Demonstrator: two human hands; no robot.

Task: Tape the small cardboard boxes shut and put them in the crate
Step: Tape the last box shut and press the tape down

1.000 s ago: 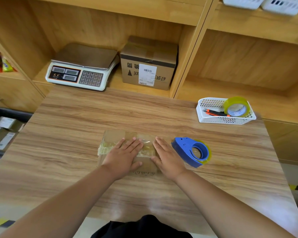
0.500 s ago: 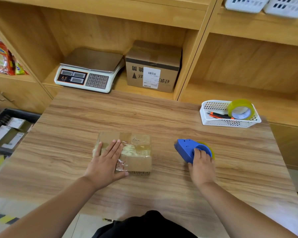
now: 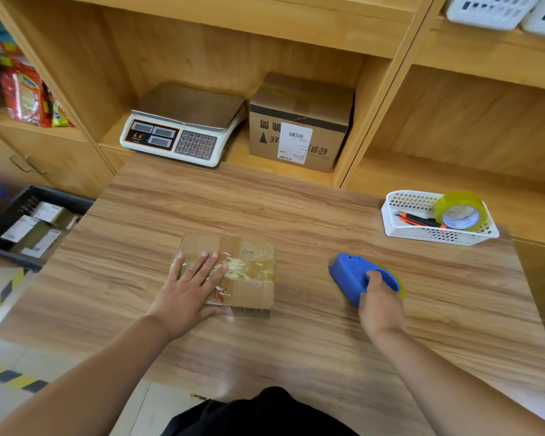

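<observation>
A person at a wooden table [image 3: 296,215] presses the left hand [image 3: 186,291] flat on a small cardboard box [image 3: 252,278], fingers straight and spread across its left half. The box lies near the middle of the table, its top crossed by strips of clear, wrinkled tape.

At 3 o'clock from the box, apart from it, the right hand [image 3: 379,306] grips a blue tape dispenser [image 3: 346,275] that rests on the tabletop. The fingers curl over its rear and the thumb lies on top. A rim of yellowish tape shows at the dispenser's far side.

At 9 o'clock, beyond the table's left edge and lower down, stands a black crate [image 3: 19,199] holding several boxes with white labels.

At 2 o'clock, by the table's far right corner, a white basket [image 3: 390,199] holds a roll of tape [image 3: 460,210] and an orange-and-black tool [image 3: 419,220], too small to tell what kind.

On the shelf [image 3: 501,196] behind the table, a white scale [image 3: 183,127] sits at 11 o'clock. A larger cardboard box [image 3: 299,121] with a white label stands at 12 o'clock, just beside it. Bright packets [image 3: 26,92] fill the shelf at 10 o'clock.
</observation>
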